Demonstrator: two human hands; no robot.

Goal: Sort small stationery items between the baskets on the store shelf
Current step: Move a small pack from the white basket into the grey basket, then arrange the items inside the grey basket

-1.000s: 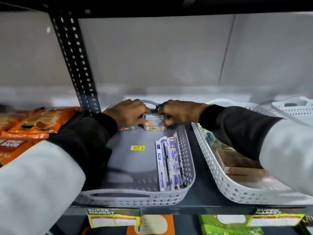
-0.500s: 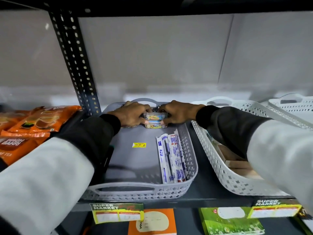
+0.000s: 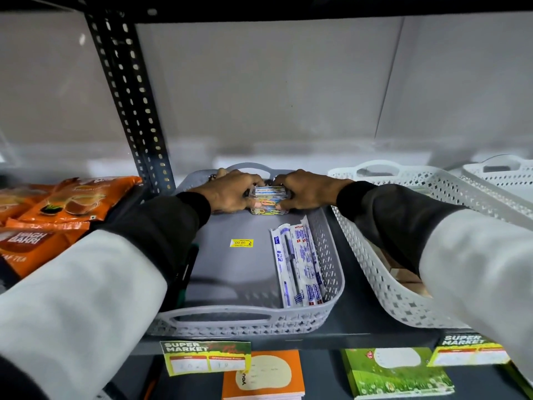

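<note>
Fingers of the left hand [image 3: 230,192] and the right hand [image 3: 305,190] curl in from either side and clasp a small clear box of coloured paper clips [image 3: 268,201], which stands at the far end of the grey basket [image 3: 248,320] on the shelf. Flat white pen packets [image 3: 298,264] lie along the basket's right wall, nearer the front, apart from the box. A yellow price sticker [image 3: 241,243] is stuck to the bare basket floor between them and the left sleeve, which covers the basket's left side. Just right stands a white basket [image 3: 375,272]; the right sleeve crosses over it and hides most of what lies inside. Another white basket [image 3: 501,171] sits farther right. Orange tea packets [image 3: 57,209] lie left of the perforated black upright [image 3: 129,96]. Below the shelf edge hang price tags [image 3: 205,357] above an orange notepad [image 3: 264,373] and a green notepad [image 3: 398,373].
</note>
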